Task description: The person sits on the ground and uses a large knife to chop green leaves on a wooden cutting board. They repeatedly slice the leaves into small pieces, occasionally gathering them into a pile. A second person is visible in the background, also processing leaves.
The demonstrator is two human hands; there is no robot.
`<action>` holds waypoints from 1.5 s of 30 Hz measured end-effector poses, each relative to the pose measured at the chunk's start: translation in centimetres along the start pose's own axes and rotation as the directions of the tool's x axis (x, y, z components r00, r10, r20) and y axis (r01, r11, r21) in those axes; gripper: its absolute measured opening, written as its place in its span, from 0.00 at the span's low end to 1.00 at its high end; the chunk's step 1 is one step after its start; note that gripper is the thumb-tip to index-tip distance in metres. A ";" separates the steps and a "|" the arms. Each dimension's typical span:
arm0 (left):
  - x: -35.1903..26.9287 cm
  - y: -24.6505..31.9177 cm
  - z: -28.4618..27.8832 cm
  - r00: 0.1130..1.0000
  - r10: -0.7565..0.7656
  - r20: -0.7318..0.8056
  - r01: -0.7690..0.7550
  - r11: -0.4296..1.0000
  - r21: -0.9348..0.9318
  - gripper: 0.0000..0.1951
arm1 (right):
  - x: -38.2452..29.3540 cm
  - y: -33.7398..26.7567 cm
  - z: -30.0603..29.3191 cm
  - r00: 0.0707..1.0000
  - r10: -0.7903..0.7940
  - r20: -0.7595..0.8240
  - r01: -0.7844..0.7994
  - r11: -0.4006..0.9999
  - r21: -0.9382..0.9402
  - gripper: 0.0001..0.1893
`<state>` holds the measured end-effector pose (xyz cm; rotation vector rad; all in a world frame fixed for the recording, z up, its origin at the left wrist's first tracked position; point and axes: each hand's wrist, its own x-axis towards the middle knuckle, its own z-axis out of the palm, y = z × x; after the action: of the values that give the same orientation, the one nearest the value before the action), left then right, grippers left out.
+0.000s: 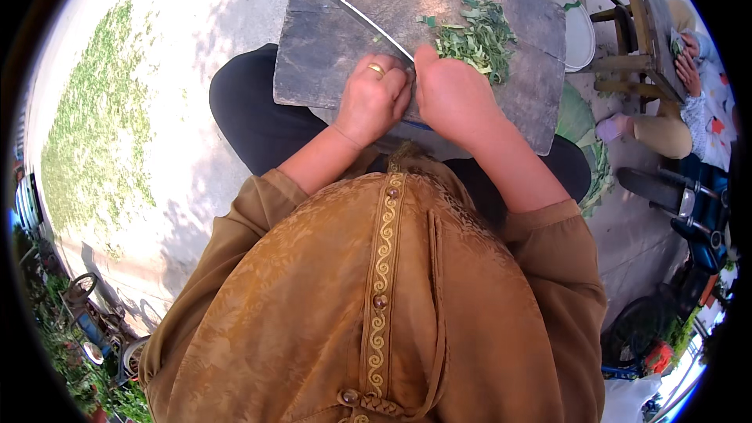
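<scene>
My right hand grips a kitchen knife; its handle is hidden inside my fist. The blade is seen nearly edge-on, slanting to the far left over a worn wooden board. Close beside the blade's near end, my left hand, with a gold ring, rests curled at the board's near side. Whatever lies under its fingers is hidden. A pile of chopped green leaves lies on the board, just beyond my right hand. A few small cut bits are scattered on the wood.
Right of the board stand a white bucket and a wooden stool. Another person's hands are at the stool. Large green leaves lie on the ground by my right knee. Parts of a wheeled vehicle stand farther right. Shredded greens spread across the concrete at left.
</scene>
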<state>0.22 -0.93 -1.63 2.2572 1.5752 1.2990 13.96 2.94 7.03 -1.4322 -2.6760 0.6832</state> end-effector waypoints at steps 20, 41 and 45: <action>0.2 -0.3 0.3 0.999 -0.035 -0.016 0.034 0.999 -0.041 0.07 | -4.0 0.6 -1.1 0.992 0.120 -0.038 -0.118 0.992 0.051 0.07; 0.1 0.1 -0.1 0.999 -0.037 0.035 0.038 0.998 -0.043 0.06 | -3.5 1.7 -1.5 0.988 0.133 0.079 -0.139 0.986 0.088 0.09; -0.1 0.6 -0.2 0.999 -0.030 0.039 0.031 0.999 -0.027 0.05 | -1.1 0.7 -0.3 0.993 0.081 0.090 -0.088 0.994 0.070 0.09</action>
<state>0.47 -1.38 -1.25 2.2196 1.5622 1.2549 15.22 2.52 7.15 -1.5392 -2.6350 0.8611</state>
